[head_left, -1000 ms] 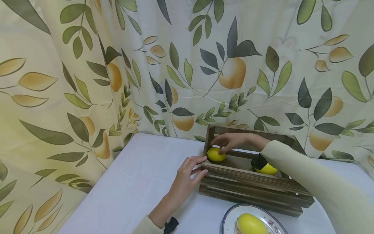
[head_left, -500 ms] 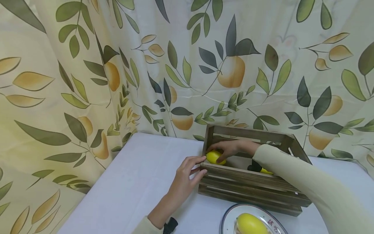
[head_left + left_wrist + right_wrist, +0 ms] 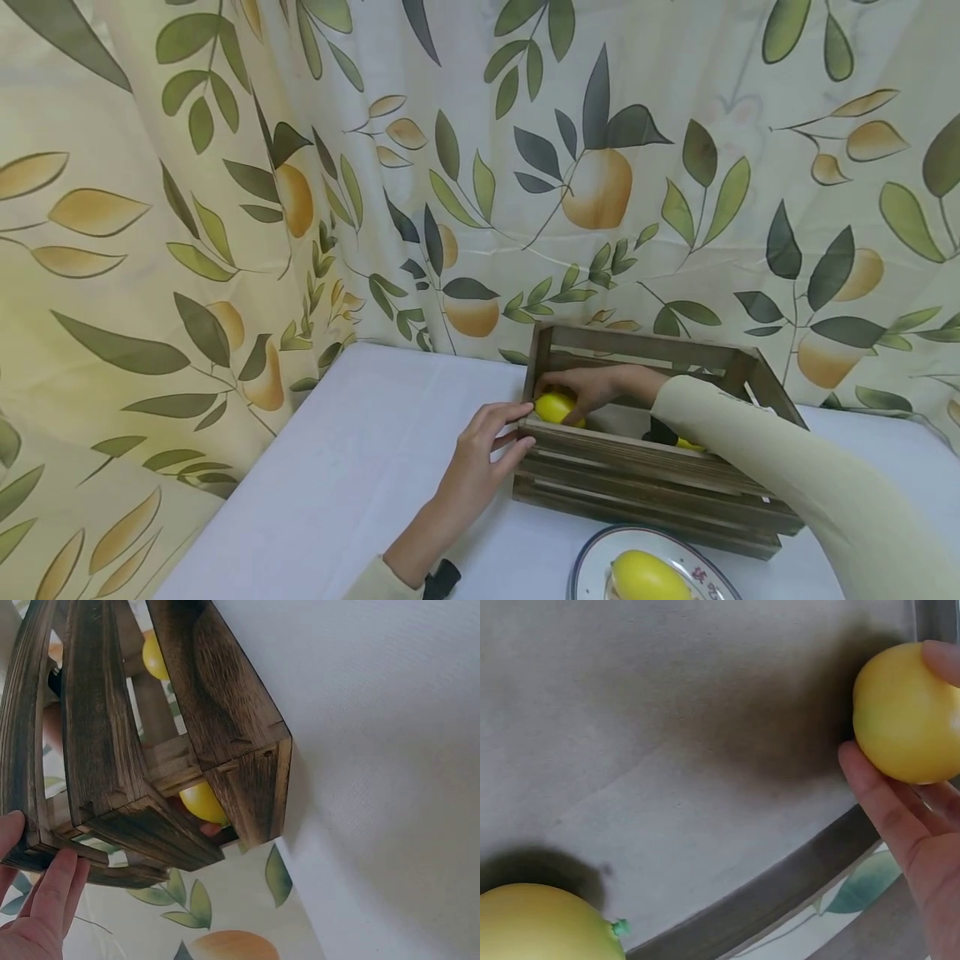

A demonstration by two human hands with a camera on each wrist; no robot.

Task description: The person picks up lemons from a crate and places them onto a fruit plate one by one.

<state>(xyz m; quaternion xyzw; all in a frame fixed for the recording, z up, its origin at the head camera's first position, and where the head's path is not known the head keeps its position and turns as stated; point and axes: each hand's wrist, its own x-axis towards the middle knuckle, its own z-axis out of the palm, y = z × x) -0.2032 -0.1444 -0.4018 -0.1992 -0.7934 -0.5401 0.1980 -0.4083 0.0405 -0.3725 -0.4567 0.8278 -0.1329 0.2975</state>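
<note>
A slatted brown wooden crate (image 3: 645, 467) stands on the table. Inside its left end, my right hand (image 3: 588, 388) grips a yellow lemon (image 3: 553, 407), with the thumb and fingers on opposite sides of the fruit (image 3: 907, 712). My left hand (image 3: 480, 450) holds the crate's near left corner, its fingertips (image 3: 64, 866) on the end slat. A second lemon (image 3: 547, 922) with a green tip lies at the crate's right end, mostly hidden by my right sleeve in the head view.
A white plate (image 3: 588, 575) with a blue rim stands in front of the crate, bearing another lemon (image 3: 649, 577). White cloth (image 3: 315, 500) covers the table. A leaf-and-fruit patterned curtain (image 3: 480, 250) hangs behind and at the left.
My right hand has come down onto the lemon at the crate's left end, and its fingers have closed round it. The left hand stays at the crate's corner.
</note>
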